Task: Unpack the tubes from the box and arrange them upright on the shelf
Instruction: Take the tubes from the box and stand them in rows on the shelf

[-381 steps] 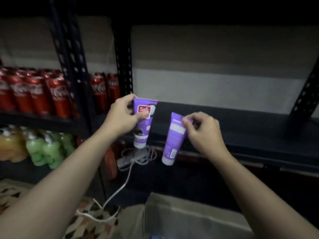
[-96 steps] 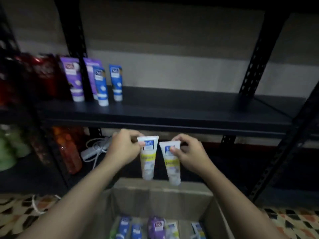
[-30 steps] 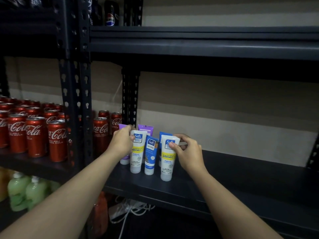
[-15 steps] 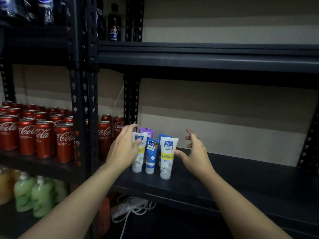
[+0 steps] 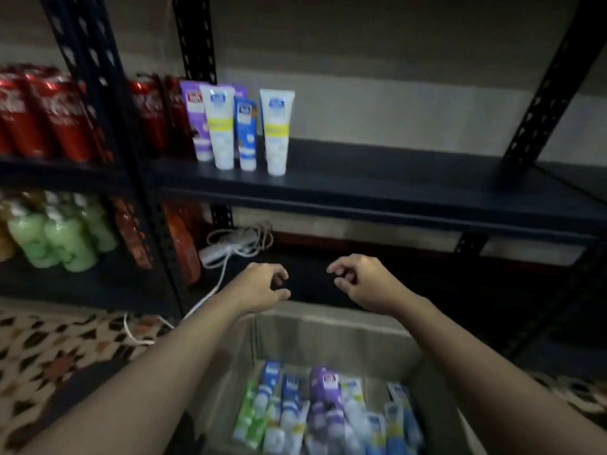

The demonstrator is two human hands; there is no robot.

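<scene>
Several tubes stand upright at the left end of the dark shelf (image 5: 377, 188): a purple tube (image 5: 196, 123), a white and yellow tube (image 5: 220, 126), a blue tube (image 5: 247, 133) and another white and yellow tube (image 5: 276, 129). Below, an open cardboard box (image 5: 328, 336) holds several more tubes (image 5: 322, 408) lying in a row. My left hand (image 5: 262, 287) and my right hand (image 5: 364, 284) hover above the box's far edge, fingers loosely curled, holding nothing.
Red cola cans (image 5: 49, 116) fill the shelf to the left, past a black upright post (image 5: 108, 126). Green bottles (image 5: 56, 238) stand on the lower left shelf. A white power strip with its cable (image 5: 230, 244) lies under the shelf. The floor is patterned tile (image 5: 59, 353).
Both hands have let go of the white and yellow tubes and dropped from the shelf to above the box. My view has tilted down, bringing the box into sight.
</scene>
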